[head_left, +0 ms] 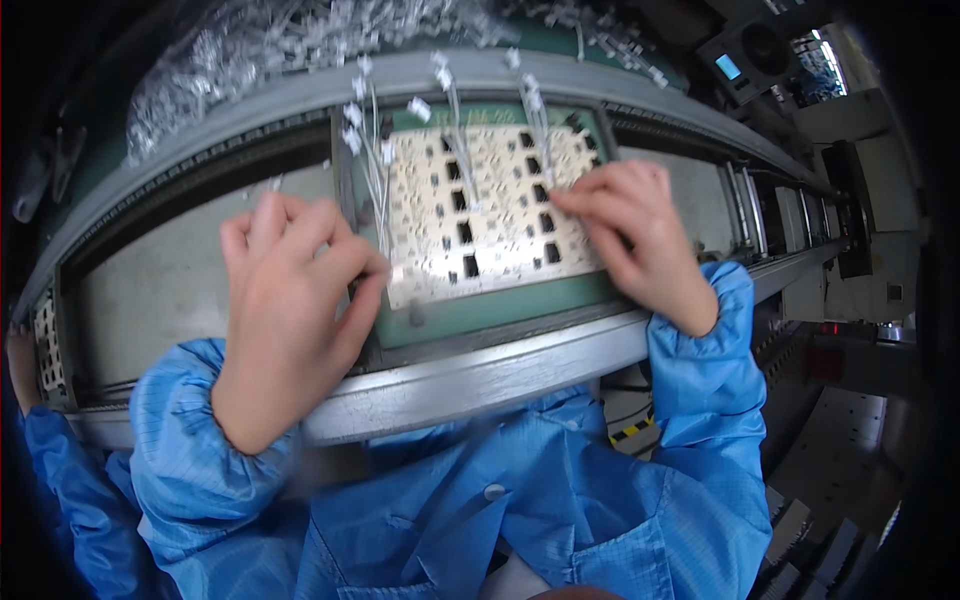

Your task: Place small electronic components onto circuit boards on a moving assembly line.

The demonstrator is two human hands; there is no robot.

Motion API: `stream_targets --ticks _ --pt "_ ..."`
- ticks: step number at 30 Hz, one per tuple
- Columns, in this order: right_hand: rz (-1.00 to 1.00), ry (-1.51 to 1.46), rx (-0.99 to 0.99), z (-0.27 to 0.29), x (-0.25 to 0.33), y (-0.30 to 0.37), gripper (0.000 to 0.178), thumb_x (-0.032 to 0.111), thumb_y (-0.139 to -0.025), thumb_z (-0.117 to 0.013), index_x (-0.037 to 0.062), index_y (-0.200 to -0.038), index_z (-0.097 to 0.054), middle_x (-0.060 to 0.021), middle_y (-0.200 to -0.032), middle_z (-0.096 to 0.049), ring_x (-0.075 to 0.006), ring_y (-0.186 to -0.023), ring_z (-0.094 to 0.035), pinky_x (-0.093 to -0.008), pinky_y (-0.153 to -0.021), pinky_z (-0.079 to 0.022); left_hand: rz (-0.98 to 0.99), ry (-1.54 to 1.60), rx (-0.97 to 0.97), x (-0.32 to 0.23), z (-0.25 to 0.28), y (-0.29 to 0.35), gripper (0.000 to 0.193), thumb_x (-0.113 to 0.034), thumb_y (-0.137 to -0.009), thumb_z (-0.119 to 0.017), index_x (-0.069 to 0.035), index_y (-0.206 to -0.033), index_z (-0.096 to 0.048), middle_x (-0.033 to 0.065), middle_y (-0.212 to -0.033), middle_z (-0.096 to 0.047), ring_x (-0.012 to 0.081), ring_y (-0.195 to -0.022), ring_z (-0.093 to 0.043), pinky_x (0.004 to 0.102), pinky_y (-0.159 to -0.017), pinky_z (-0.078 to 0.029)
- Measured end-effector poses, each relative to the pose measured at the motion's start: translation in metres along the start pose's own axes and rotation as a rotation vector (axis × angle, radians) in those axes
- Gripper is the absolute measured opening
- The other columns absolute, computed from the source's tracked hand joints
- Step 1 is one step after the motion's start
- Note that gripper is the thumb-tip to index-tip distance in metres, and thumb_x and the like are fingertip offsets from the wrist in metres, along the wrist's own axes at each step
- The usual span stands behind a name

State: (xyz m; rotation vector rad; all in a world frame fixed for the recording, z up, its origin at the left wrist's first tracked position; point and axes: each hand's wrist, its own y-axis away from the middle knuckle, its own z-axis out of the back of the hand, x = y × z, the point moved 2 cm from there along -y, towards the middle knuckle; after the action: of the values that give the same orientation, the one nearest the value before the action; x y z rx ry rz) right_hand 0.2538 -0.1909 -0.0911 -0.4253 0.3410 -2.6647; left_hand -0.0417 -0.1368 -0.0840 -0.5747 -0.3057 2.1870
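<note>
A pale circuit board (430, 275) with rows of black components lies in a green carrier (470, 319). Thin wire leads with white connectors hang over its far edge: a left bundle (376, 190), a middle one (459, 135) and a right one (541, 125). My right hand (640, 230) is over the board's right half, fingertips pinched at the lower end of the right wire lead. My left hand (300, 285) hovers by the board's left edge, fingers curled, thumb and a finger closed together; anything between them is too small or hidden to name.
Metal conveyor rails (480, 375) run along the near and far sides of the carrier. Beyond lies a large heap of white-tipped wire leads (270, 60). At the far left, another person's hand (22, 365) is beside a second board (48, 345). A dark device with a lit screen (728, 67) stands back right.
</note>
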Motion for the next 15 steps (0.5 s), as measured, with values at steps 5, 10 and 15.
stream_targets --ticks 5,10,15 --pt "-0.053 -0.056 0.059 0.006 0.007 0.004 0.037 -0.005 -0.085 -0.06 0.0049 -0.118 -0.074 -0.0074 -0.104 -0.062 -0.0259 -0.102 -0.055 -0.0386 -0.096 -0.036 0.024 0.019 0.012 0.0 -0.004 0.004 0.013 -0.007 -0.074 -0.078 -0.011 -0.085 -0.071 0.0022 -0.085 -0.054 0.025 -0.096 -0.052 0.0393 -0.087 -0.033" --pt "0.03 0.006 0.261 0.016 0.006 -0.001 0.041 -0.001 -0.09 -0.058 0.0086 -0.129 -0.07 -0.0094 -0.111 -0.06 -0.0265 -0.108 -0.055 -0.0389 -0.102 -0.035 0.009 -0.015 0.001 0.003 0.003 -0.001 0.013 -0.008 -0.075 -0.079 -0.012 -0.085 -0.072 0.0009 -0.085 -0.054 0.0238 -0.096 -0.051 0.0387 -0.087 -0.032" --pt "0.005 -0.219 0.429 0.022 -0.039 -0.028 0.039 -0.005 -0.092 -0.053 0.0087 -0.121 -0.074 -0.0089 -0.115 -0.06 -0.027 -0.111 -0.055 -0.0371 -0.099 -0.045 0.016 -0.012 -0.023 -0.001 0.008 -0.006 0.011 -0.008 -0.077 -0.079 -0.011 -0.086 -0.074 -0.0001 -0.084 -0.056 0.023 -0.094 -0.051 0.0378 -0.087 -0.031"
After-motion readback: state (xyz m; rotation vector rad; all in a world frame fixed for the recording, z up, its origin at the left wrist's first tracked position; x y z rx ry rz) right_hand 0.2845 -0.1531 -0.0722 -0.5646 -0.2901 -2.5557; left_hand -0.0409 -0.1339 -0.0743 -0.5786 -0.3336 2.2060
